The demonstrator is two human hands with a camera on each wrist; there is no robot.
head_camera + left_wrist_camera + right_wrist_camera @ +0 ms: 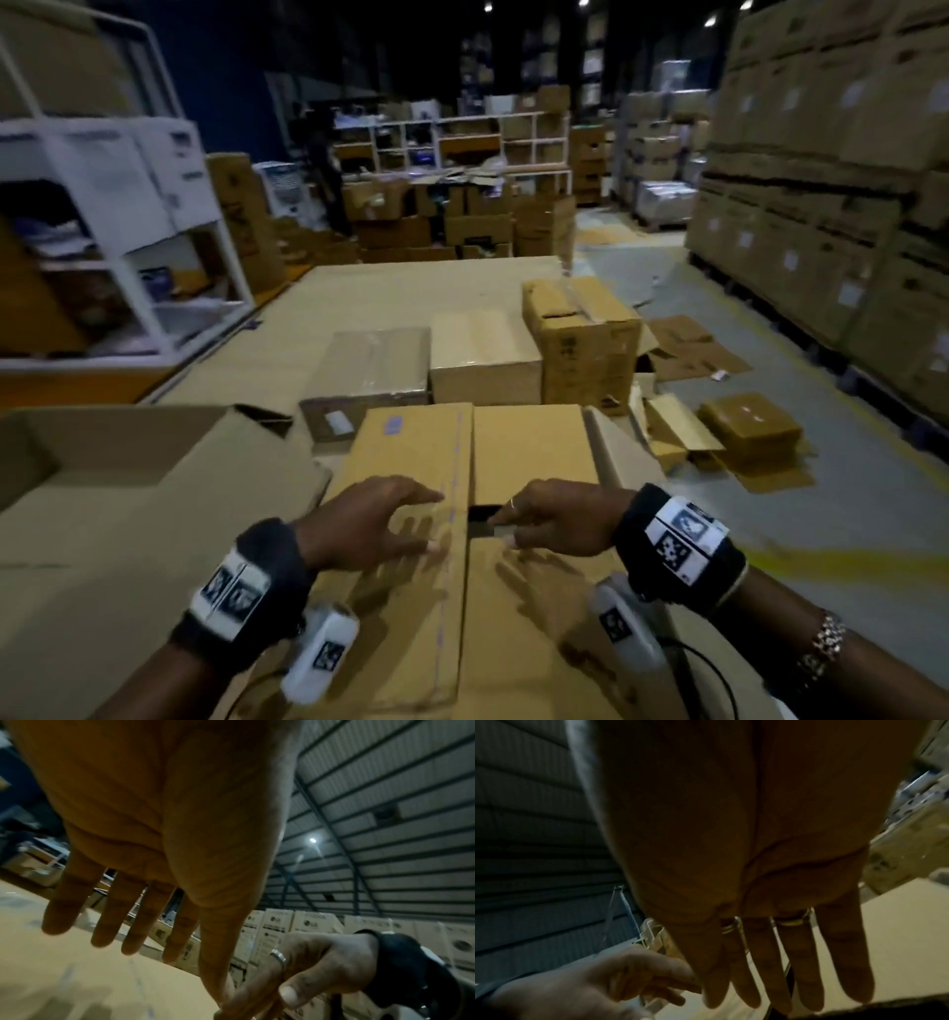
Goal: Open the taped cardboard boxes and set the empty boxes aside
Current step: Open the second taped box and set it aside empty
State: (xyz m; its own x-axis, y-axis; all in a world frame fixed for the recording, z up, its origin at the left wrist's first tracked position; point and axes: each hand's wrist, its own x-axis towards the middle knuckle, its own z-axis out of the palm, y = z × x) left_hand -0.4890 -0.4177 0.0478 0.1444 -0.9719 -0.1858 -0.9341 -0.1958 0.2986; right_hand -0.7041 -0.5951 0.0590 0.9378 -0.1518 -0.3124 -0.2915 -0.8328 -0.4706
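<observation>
A large cardboard box stands right in front of me in the head view, its left flap (411, 452) and right flap (529, 452) meeting at a centre seam. A dark gap (482, 514) shows at the seam. My right hand (554, 514) reaches into that gap and pinches the right flap's edge, with the thumb on top of the flap. My left hand (380, 519) hovers just above the left flap with straight, spread fingers and holds nothing. In the left wrist view the left palm (154, 821) fills the frame, and the ringed right hand (321, 963) sits beside its thumb.
An open, empty box (128, 488) lies at my left. Several closed boxes (482, 354) stand just beyond on a cardboard sheet. Flattened cardboard (744, 437) litters the floor at right. Stacked cartons (821, 180) wall the right side. A white shelf unit (128, 205) is on the left.
</observation>
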